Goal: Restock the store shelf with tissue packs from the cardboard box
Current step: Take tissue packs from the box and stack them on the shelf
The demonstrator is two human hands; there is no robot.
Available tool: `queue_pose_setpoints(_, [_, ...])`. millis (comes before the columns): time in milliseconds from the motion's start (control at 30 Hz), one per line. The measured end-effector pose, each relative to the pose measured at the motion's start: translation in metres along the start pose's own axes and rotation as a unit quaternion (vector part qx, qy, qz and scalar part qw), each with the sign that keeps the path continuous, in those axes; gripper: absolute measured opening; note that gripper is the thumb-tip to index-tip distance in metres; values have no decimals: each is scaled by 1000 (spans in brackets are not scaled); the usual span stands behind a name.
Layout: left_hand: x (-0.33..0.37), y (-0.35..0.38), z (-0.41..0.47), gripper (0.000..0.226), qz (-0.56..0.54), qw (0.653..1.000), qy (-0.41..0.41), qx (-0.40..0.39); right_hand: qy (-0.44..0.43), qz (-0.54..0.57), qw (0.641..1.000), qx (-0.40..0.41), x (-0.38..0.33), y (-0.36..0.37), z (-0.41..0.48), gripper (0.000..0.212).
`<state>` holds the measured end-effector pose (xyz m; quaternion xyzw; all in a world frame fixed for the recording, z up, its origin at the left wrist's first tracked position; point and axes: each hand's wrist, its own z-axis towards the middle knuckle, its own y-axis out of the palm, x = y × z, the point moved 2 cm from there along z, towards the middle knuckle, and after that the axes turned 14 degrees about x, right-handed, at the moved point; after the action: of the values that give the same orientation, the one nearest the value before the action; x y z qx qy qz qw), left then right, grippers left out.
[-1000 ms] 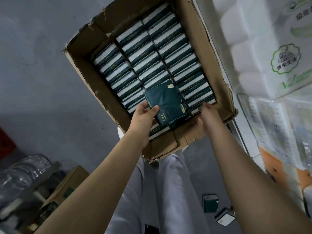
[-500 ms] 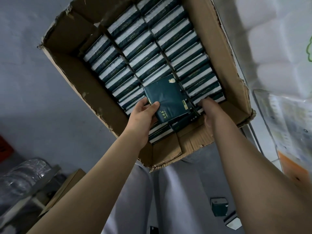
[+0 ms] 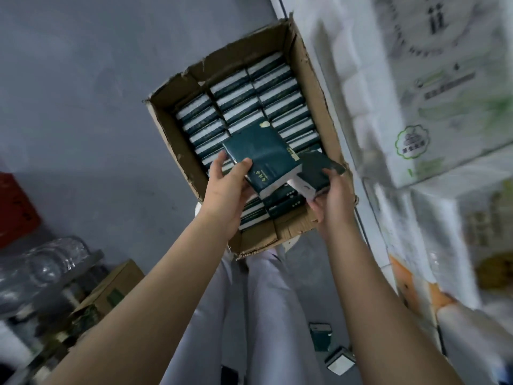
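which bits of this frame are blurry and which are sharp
Head view: the wrapped white packs on the right are smeared, their print hard to read; the cardboard box, left hand and its tissue pack are fairly sharp; the right hand and its second pack are slightly soft; light is flat, no glare.

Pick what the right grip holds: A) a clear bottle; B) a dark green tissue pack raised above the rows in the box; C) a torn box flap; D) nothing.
B: the right grip is curled round a dark green tissue pack held above the packed rows in the cardboard box, beside the second pack in the left grip.
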<state>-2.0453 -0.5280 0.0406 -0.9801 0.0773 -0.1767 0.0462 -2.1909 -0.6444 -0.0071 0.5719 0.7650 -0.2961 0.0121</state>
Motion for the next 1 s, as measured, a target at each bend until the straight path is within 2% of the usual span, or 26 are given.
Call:
queue_pose_setpoints(100, [31,-5,-57,64,-58,998,12,-23,-66,25,997,-32,-36,-10,-60,11])
queue_pose_setpoints(167, [55,-11,-97,61,-85,996,26,-29,-110,42,991,-57,-66,-22,-107,6])
queue_pose_setpoints(300, [114,-38,-182,47,-130,988,75,-21,-172,77,974,-124,-122,-57,-217,16])
queue_pose_setpoints(500, [187,-78,-329,44,-178,970,158,-53,-243,100,935,-238,-186,-125,-369,27])
queue_pose_setpoints(700, [218,-98,-442,45,-225,941,226,-112,-316,116,902,-271,-221,-174,-461,66])
queue_pose_setpoints(767, [231,-109,-467,47,-246,931,236,-127,-339,115,894,-270,-229,-182,-485,71])
queue_pose_setpoints(900, [263,-130,-498,36,-250,914,276,-161,-360,153,884,-255,-247,-191,-529,45])
queue_pose_setpoints(1000, [283,-144,-511,18,-231,912,283,-186,-359,223,874,-239,-257,-194,-558,32])
